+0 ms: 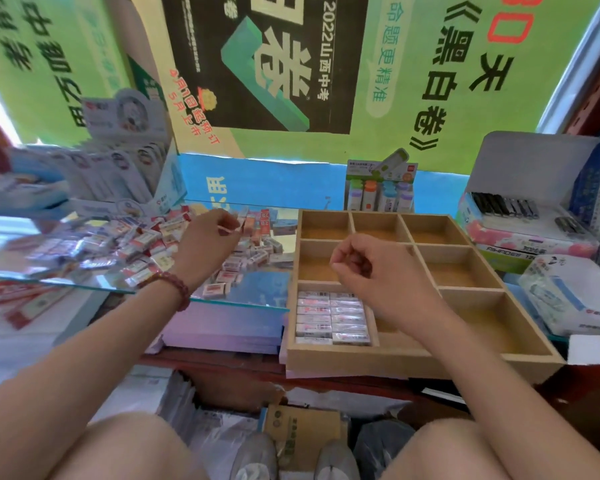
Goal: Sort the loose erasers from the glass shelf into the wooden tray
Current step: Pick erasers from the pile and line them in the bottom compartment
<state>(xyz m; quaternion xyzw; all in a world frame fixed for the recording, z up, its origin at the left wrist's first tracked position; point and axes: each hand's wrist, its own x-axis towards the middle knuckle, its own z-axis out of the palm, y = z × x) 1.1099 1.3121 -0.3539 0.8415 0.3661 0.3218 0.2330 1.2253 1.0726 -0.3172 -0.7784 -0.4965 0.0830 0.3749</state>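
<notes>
Several loose wrapped erasers point(142, 244) lie scattered on the glass shelf point(257, 304) at the left. My left hand point(207, 242) hovers over them with curled fingers, its fingertips against a small upright eraser point(249, 224); whether it grips that eraser is unclear. The wooden tray point(426, 358) with its compartments sits to the right of the shelf. Its front-left compartment holds two neat columns of erasers point(331, 318); the other compartments that I can see hold nothing. Above the tray's middle-left compartment my right hand point(371, 271) hangs with loosely curled fingers, nothing visible in it.
Display boxes of stationery point(118, 168) stand behind the shelf at the left. A pack of correction tapes point(380, 188) stands behind the tray. Boxes of pens point(506, 206) and tissue packs point(568, 296) crowd the right. Purple books point(222, 327) lie under the shelf edge.
</notes>
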